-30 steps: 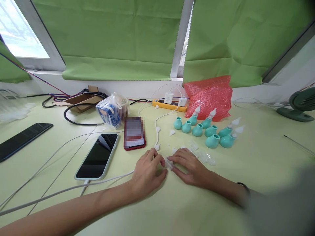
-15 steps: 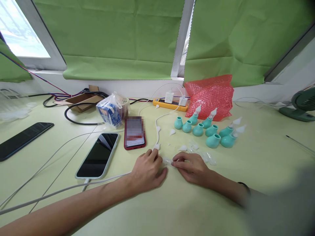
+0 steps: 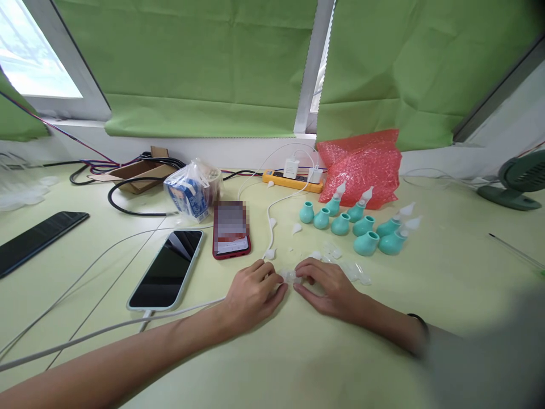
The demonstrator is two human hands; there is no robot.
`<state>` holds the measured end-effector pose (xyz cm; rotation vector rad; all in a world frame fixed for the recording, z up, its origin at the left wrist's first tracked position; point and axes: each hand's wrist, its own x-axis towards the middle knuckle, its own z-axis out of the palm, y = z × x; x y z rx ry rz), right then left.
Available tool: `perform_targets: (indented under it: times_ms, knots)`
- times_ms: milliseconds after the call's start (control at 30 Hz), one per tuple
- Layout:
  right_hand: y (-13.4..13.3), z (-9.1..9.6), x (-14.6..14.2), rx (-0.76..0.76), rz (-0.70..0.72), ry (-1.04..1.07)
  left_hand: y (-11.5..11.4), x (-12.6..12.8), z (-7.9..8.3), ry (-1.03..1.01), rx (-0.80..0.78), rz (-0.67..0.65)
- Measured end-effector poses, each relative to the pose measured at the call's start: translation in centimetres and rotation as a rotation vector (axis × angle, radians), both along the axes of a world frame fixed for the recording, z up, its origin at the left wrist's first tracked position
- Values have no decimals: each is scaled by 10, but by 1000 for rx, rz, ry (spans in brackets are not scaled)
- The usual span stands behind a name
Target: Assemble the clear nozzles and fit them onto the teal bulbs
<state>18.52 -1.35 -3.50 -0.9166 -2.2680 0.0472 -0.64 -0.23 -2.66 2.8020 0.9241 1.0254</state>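
Observation:
My left hand (image 3: 252,292) and my right hand (image 3: 327,285) rest on the pale green table (image 3: 298,358), fingertips meeting on a small clear plastic piece (image 3: 291,276). Both hands pinch it from either side. More clear plastic pieces (image 3: 353,271) lie just right of my right hand. Behind them stand several teal rubber bulbs (image 3: 361,230), some with white tips. Small white tips (image 3: 269,253) lie loose near my left hand.
A phone with a dark screen (image 3: 167,268) on a white cable and a red phone (image 3: 230,229) lie to the left. A black phone (image 3: 36,239) sits far left. A wrapped carton (image 3: 189,193), yellow power strip (image 3: 293,181), red bubble wrap (image 3: 364,165) and a fan (image 3: 517,182) stand behind.
Both hands have shifted slightly away from me and closed tighter on the clear piece; my right fingers, flat a second ago, are now curled around it.

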Motion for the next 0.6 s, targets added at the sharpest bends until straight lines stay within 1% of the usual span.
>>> perform_targets:
  times_ms: [167,267,433,600]
  knots:
    - [-2,0,0,42,9,69,-2,0,6,-320,-60,-63]
    - [-5,2,-1,51,32,117,-5,1,8,-433,-118,-84]
    - [-13,5,-5,65,38,165,-8,4,10,-363,-129,-124]
    - [-17,6,-7,50,87,139,-6,5,10,-294,-164,-119]
